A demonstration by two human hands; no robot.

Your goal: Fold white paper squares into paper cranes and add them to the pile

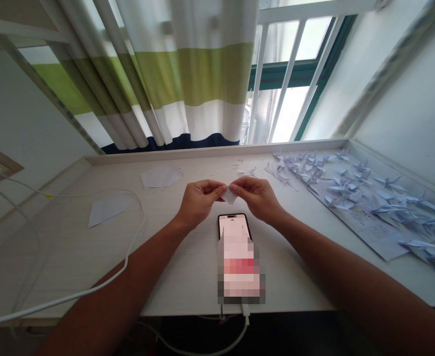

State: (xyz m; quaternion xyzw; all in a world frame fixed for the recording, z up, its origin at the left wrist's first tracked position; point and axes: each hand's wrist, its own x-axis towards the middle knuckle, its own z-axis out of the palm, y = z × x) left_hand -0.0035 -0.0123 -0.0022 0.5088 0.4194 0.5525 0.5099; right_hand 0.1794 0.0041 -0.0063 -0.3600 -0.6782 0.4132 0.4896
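Note:
A small folded piece of white paper (229,196) is held between my two hands, above the desk and just beyond the phone. My left hand (201,199) pinches its left side between thumb and fingers. On the other side, my right hand (256,197) grips the paper in the same way, and the two thumbs almost meet at its upper edge. Below the hands lies a phone (235,232) with a lit screen, partly blurred out, and a white cable plugged into its near end.
Many folded paper cranes (343,188) cover the right side, some on a printed sheet (380,242). Loose white paper sheets (161,176) and another sheet (108,208) lie left. Paper scraps (247,172) sit behind my hands. A white cable (135,237) crosses over my left forearm.

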